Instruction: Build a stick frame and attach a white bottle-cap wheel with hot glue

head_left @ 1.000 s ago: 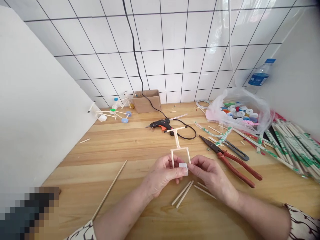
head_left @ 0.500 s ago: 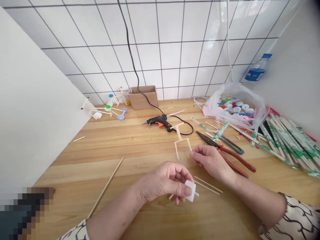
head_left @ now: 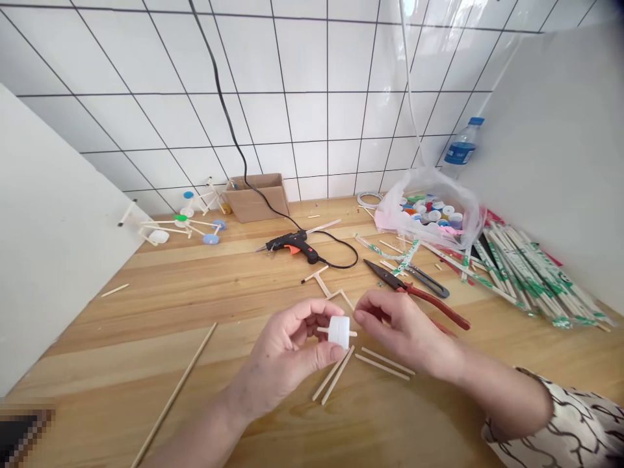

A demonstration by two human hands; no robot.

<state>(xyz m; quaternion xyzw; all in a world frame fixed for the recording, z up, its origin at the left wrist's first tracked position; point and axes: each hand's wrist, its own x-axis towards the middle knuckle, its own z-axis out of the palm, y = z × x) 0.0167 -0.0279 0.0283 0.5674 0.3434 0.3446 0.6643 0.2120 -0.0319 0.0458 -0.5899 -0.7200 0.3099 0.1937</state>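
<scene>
My left hand (head_left: 292,344) is closed around a white bottle cap piece (head_left: 339,333), gripped between thumb and fingers. A short thin stick pokes out on both sides of the cap. My right hand (head_left: 407,328) has its fingertips pinched at the end of one leg of a small wooden stick frame (head_left: 325,290). The frame's crosspiece has a dark tip, and its other leg is hidden behind my left hand. Below the hands lie two short sticks (head_left: 332,380), with another pair of short sticks (head_left: 385,364) under my right wrist.
Pliers (head_left: 414,289), a cutter (head_left: 429,281) and a black glue gun (head_left: 292,245) lie beyond my hands. A bag of bottle caps (head_left: 431,208) and packed chopsticks (head_left: 526,273) are at right. Stick-and-cap models (head_left: 182,224) and a cardboard box (head_left: 258,198) stand at back left. A long stick (head_left: 175,393) lies at left.
My left hand has turned and lifted the cap, now showing it side-on with the stick through it. The stick frame has tilted and come nearer with my right hand. The view has shifted right.
</scene>
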